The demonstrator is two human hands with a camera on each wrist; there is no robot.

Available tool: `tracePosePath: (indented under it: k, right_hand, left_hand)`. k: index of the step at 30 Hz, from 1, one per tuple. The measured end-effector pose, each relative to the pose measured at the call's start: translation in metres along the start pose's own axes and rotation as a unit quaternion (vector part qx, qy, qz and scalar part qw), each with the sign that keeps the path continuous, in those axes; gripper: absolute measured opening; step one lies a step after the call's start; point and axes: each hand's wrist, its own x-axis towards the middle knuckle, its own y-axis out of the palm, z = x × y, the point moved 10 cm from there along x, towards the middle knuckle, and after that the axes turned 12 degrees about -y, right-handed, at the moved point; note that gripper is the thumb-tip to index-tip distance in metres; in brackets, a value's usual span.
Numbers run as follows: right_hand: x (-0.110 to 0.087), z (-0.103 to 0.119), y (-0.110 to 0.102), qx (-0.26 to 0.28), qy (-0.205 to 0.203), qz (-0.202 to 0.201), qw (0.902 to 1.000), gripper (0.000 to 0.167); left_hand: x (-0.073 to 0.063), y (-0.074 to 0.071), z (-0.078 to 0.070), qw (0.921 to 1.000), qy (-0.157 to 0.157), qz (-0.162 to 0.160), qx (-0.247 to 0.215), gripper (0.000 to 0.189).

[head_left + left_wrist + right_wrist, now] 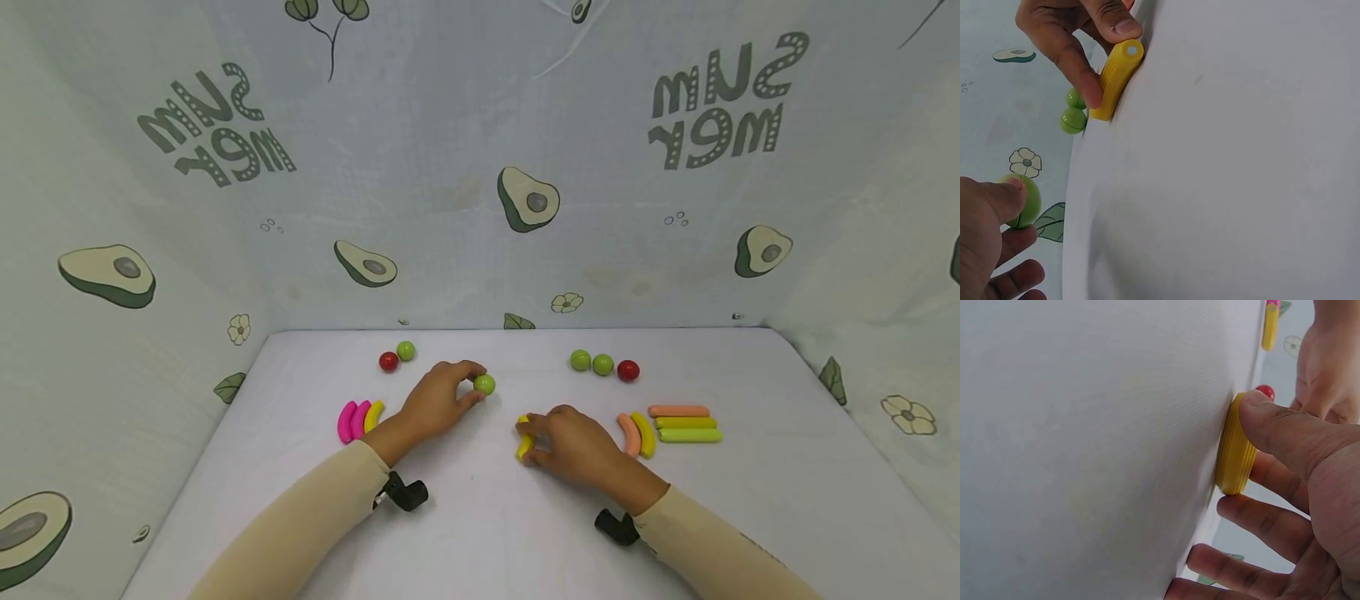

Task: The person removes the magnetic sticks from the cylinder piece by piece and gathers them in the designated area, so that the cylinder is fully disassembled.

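My left hand pinches a small glossy green ball between thumb and fingers, near the middle of the table. In the left wrist view a dark seam line shows on this green ball. To the right and nearer, my right hand holds a short curved yellow stick between thumb and fingers. Seen from the right wrist, the yellow stick has fine ridges along its side and lies at the table surface. A small pale dot marks one end of the yellow stick in the left wrist view.
On the left are a red ball, a green ball, two pink curved sticks and a yellow one. On the right stand two green balls, a red ball, curved sticks and straight sticks.
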Motion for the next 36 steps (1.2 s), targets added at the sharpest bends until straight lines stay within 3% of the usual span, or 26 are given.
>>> tracePosePath:
  k: [10, 16, 21, 36]
  right_hand:
    - [0.000, -0.003, 0.003, -0.004, 0.014, 0.004, 0.9999, 0.044]
    - [0.000, -0.003, 0.002, -0.001, 0.014, 0.002, 0.9999, 0.044]
    - [-0.001, -0.002, 0.001, 0.002, 0.010, 0.000, 0.9999, 0.045]
    - [-0.002, -0.001, 0.000, -0.001, 0.012, -0.003, 0.9999, 0.045]
  left_hand:
    - [-0.001, -0.030, 0.014, 0.9992, -0.014, -0.037, -0.011, 0.040]
    - [-0.002, -0.046, 0.028, 0.9980, -0.038, -0.041, -0.029, 0.041]
    - [-0.004, -0.060, 0.038, 0.9972, -0.039, -0.056, -0.030, 0.040]
    - [-0.008, -0.095, 0.084, 0.9906, -0.096, -0.082, -0.052, 0.045]
